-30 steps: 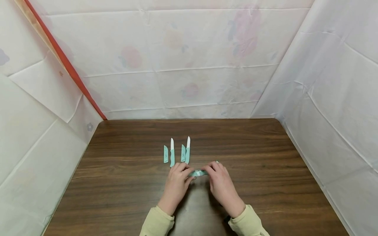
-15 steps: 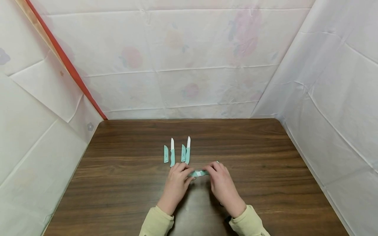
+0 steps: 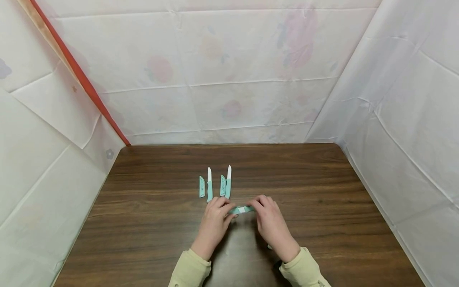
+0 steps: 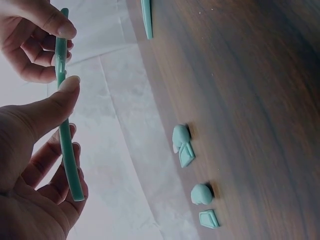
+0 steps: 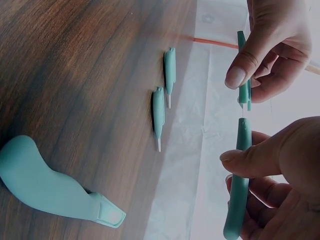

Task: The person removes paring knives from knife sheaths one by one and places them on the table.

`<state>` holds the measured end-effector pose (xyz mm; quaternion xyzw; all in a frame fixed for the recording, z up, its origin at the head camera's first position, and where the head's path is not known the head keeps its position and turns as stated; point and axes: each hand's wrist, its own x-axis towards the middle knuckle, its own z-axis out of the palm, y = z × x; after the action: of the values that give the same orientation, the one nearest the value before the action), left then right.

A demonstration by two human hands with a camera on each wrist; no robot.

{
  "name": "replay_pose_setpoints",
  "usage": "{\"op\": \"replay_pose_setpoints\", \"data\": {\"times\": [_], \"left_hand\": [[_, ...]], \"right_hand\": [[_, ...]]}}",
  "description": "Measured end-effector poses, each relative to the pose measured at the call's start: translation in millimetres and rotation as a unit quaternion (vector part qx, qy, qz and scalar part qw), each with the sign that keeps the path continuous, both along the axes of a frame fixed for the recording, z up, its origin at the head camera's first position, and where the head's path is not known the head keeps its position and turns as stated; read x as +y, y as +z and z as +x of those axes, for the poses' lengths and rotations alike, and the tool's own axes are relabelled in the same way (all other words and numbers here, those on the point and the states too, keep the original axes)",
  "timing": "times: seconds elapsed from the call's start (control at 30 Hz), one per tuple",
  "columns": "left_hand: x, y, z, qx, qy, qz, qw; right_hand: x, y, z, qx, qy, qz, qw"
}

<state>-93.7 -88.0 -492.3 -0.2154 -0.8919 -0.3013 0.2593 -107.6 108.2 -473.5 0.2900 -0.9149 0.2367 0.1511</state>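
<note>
My left hand (image 3: pixel 212 223) pinches a teal knife sheath (image 5: pixel 243 90) between thumb and fingers. The handle of a small knife (image 5: pixel 238 185) is gripped by my right hand (image 3: pixel 270 223), thumb along its side. Between handle and sheath shows a short stretch of white blade (image 3: pixel 242 209), the rest hidden inside the sheath. Both hands hold the pair roughly level above the table, end to end. Just beyond my left hand lie two bare knives, one on the left (image 3: pixel 209 185) and one on the right (image 3: pixel 228 181), white blades pointing away, each with a teal sheath on its left side.
A teal handle with a sheath-like end (image 5: pixel 47 182) lies on the brown wood-grain table (image 3: pixel 143 223) near my right wrist. White floral-printed sheeting (image 3: pixel 233 59) rises behind the table's far edge and along both sides; a red strip (image 3: pixel 79 73) runs down the left corner.
My right hand has shifted slightly to the right with the knife handle, and a little more white blade shows. My left hand and the knives on the table stay nearly still.
</note>
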Motion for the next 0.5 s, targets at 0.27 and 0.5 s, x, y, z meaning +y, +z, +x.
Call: {"op": "replay_pose_setpoints", "data": {"times": [0.27, 0.5], "left_hand": [[-0.1, -0.7, -0.3, -0.004, 0.000, 0.002, 1.0000], [-0.9, -0.4, 0.4, -0.007, -0.003, 0.012, 0.9999]], "right_hand": [[1.0, -0.3, -0.3, 0.000, 0.000, 0.000, 1.000], [2.6, 1.5, 0.4, -0.002, -0.005, 0.002, 1.000]]}}
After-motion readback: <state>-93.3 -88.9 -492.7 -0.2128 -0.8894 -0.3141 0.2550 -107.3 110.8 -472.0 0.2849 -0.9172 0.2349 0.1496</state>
